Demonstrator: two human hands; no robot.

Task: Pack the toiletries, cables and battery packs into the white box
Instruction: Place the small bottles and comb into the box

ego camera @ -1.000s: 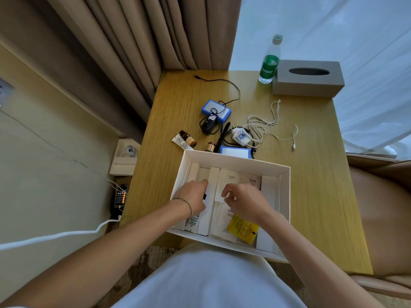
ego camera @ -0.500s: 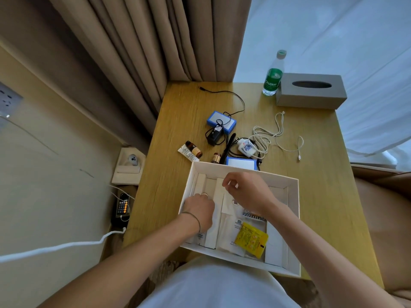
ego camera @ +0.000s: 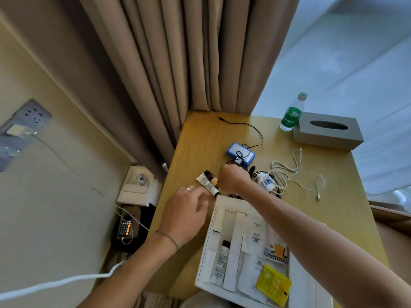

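Right hand [ego camera: 233, 180] curls into a fist beyond the white box [ego camera: 205, 258]'s far rim; what it grips, I cannot tell. Left hand [ego camera: 188, 210], fingers loose, reaches toward the white tube [ego camera: 206, 185]. Risk: black cable [ego camera: 249, 130] snags, dragging the blue battery pack [ego camera: 240, 152] across the counter [ego camera: 200, 138].

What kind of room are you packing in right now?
Probably a hotel room: a small wooden table against floor-length curtains, a grey tissue box beside a water bottle, and single-use toiletry sachets in the white box.
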